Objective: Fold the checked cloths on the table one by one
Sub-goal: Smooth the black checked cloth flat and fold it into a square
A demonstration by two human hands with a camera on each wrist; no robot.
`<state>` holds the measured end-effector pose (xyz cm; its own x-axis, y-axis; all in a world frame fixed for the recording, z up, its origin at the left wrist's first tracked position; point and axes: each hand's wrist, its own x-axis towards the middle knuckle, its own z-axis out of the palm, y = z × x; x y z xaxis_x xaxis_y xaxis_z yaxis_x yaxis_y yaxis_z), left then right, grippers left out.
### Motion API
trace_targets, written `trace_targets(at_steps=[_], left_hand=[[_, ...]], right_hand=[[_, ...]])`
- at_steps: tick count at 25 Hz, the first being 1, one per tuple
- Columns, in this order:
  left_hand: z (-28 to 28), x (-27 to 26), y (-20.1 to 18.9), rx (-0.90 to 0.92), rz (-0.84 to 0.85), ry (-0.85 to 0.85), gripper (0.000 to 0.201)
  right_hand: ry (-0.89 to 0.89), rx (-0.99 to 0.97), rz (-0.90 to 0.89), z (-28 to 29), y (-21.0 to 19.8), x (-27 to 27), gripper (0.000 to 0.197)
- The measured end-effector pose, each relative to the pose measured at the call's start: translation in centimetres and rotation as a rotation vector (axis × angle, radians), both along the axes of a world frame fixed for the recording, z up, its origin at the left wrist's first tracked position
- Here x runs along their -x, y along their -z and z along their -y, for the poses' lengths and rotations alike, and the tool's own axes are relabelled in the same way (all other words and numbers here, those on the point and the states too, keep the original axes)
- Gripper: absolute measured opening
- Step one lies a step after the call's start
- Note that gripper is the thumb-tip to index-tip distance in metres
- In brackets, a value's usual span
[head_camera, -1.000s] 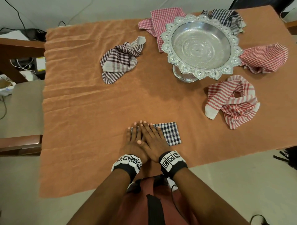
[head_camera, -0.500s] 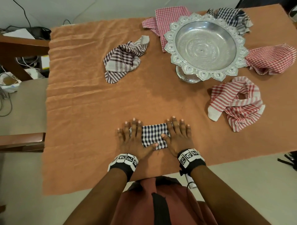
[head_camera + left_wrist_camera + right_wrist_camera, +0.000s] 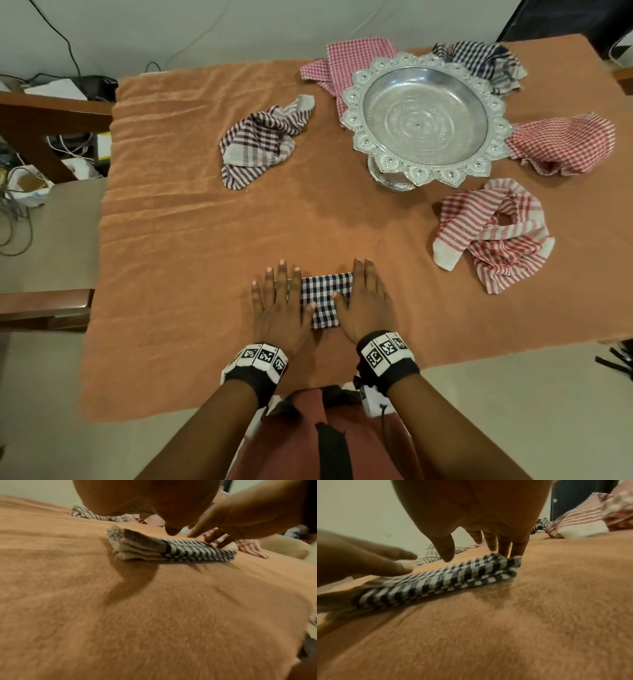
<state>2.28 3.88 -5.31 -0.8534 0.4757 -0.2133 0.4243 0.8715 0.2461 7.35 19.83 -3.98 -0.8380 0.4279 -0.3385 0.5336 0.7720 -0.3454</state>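
A small folded black-and-white checked cloth [image 3: 325, 299] [image 3: 180, 549] [image 3: 447, 580] lies flat near the table's front edge. My left hand [image 3: 281, 301] lies flat with straight fingers on its left end. My right hand [image 3: 366, 301] lies flat on its right end, fingers straight [image 3: 513, 547]. Both thumbs touch the cloth's top. Unfolded cloths lie farther back: a brown checked one [image 3: 263, 144], a red striped one [image 3: 493, 233], a red checked one [image 3: 561, 144], another red checked one [image 3: 349, 65] and a dark checked one [image 3: 479, 65].
An orange blanket [image 3: 188, 240] covers the table. A silver pedestal bowl [image 3: 424, 123] stands at the back right, partly over the cloths around it. A wooden chair [image 3: 41, 219] sits at the left, with cables behind it.
My hands were together on the cloth's left part, then slid apart to its two ends. Since half a second ago they have drawn slightly closer along the cloth.
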Motion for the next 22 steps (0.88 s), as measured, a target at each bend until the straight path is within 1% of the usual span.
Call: trace_targets(at_steps=[2,4,5,7,9,11,14,16,18,20,22], left_hand=[[-0.2,0.7,-0.3,0.006,0.062,-0.129,0.071],[-0.1,1.3,-0.8,0.055,0.125,-0.148,0.07],[0.0,1.5,-1.0,0.075,0.124,-0.138,0.07],[-0.2,1.8,-1.3,0.094,0.097,-0.14,0.071],[-0.3,2.1,-1.4,0.091,0.109,-0.185,0.072],[-0.3,2.1,-1.5,0.102,0.11,-0.211,0.064],[0.0,2.1,-1.3,0.083,0.097,-0.199,0.046],[0.2,1.9,-1.3,0.022,0.15,-0.235,0.041],[0.5,1.6,-1.6,-0.107,0.201,-0.307,0.034],[0.8,1.1,-1.9,-0.292,0.228,-0.41,0.03],[1.1,0.7,-2.1,-0.472,0.26,-0.559,0.03]], right_hand=[[0.119,0.032,-0.007,-0.9,-0.4,0.2,0.076],[0.188,0.081,0.034,-2.3,-0.6,0.6,0.078],[0.224,0.131,0.056,-2.9,-0.8,0.9,0.077],[0.265,0.199,0.059,-3.7,-1.0,1.5,0.067],[0.26,0.221,0.048,-3.7,-1.3,1.8,0.059],[0.271,0.288,0.035,-3.5,-1.5,1.8,0.059],[0.343,0.461,0.038,-3.9,-1.1,2.2,0.073],[0.356,0.539,0.084,-4.6,-0.8,2.5,0.074],[0.352,0.676,0.173,-5.4,-1.1,2.5,0.062],[0.327,0.828,0.239,-5.9,-2.0,2.1,0.037],[0.272,0.899,0.232,-6.3,-2.5,1.7,0.011]])
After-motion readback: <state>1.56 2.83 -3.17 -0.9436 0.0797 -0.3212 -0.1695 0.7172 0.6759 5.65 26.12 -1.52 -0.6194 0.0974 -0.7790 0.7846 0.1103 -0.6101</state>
